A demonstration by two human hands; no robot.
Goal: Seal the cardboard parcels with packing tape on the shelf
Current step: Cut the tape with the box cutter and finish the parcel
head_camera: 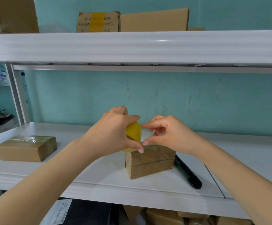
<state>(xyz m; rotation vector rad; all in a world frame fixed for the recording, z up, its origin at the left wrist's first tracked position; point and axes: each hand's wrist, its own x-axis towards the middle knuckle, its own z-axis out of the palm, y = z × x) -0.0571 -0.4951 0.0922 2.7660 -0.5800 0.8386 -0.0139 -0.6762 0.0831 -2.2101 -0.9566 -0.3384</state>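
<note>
White metal shelf, middle tier, teal wall behind. Both bare hands meet above a small cardboard parcel that stands a little right of the shelf's centre, set back from the front edge.

Left hand: fingers clenched around a yellowish roll of packing tape, thumb stretched down so its tip touches the parcel's top near corner. The roll sits just above the parcel's left end; its lower rim shows beneath the palm.

Right hand: thumb and forefinger pinched on the free end of clear tape drawn from the roll, other fingers curled loosely. The thumb tip rests at the parcel's top edge. The stretched tape is nearly transparent; its exact outline is hard to tell.

Parcel surface looks glossy, with tape already over its front face and a seam line running across.

A second, flatter parcel lies toward the shelf's left end, well apart from the hands, shiny tape across its top.

A black utility knife lies on the shelf just beside the first parcel's right side, its butt end pointing toward the front edge.

Upper shelf: a printed carton with a yellow tape strip and a plain carton next to it. Below the front edge: more cartons and a white label.
</note>
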